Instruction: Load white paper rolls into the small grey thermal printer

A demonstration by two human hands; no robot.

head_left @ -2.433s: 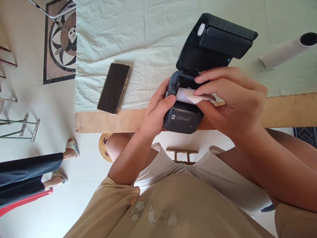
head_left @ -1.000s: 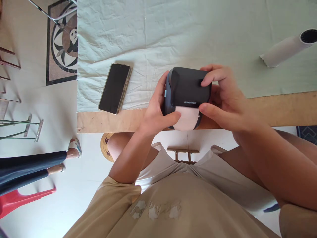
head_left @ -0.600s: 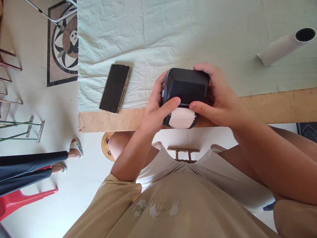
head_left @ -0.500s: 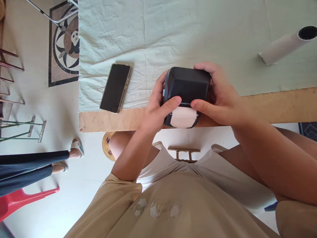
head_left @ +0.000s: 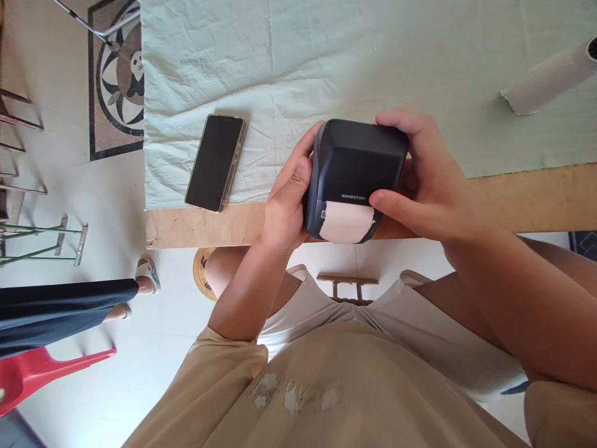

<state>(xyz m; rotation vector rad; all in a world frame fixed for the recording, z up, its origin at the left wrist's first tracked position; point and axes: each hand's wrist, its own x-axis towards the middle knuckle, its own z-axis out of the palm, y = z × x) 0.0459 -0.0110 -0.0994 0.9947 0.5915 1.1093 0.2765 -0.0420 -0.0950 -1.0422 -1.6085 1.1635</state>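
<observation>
A black label printer (head_left: 364,158) marked NIIMBOT is held between both hands near the table's front edge. Pale pink paper (head_left: 347,223) sticks out at its near end. My left hand (head_left: 291,199) wraps the printer's left side, its thumb against that side. On the right side, my right hand (head_left: 426,180) grips the printer, with the thumb on the top face by the lettering and the fingers round the far corner.
A dark-screened phone (head_left: 216,163) lies on the green cloth (head_left: 326,56) to the left. At the right is a pale cardboard tube (head_left: 550,81). A person's legs (head_left: 69,308) and a red chair (head_left: 44,373) are at the lower left.
My left thumb has moved off the printer's top face to its left side. The printer has shifted slightly right and looks a little larger. The person's legs at the left have shifted.
</observation>
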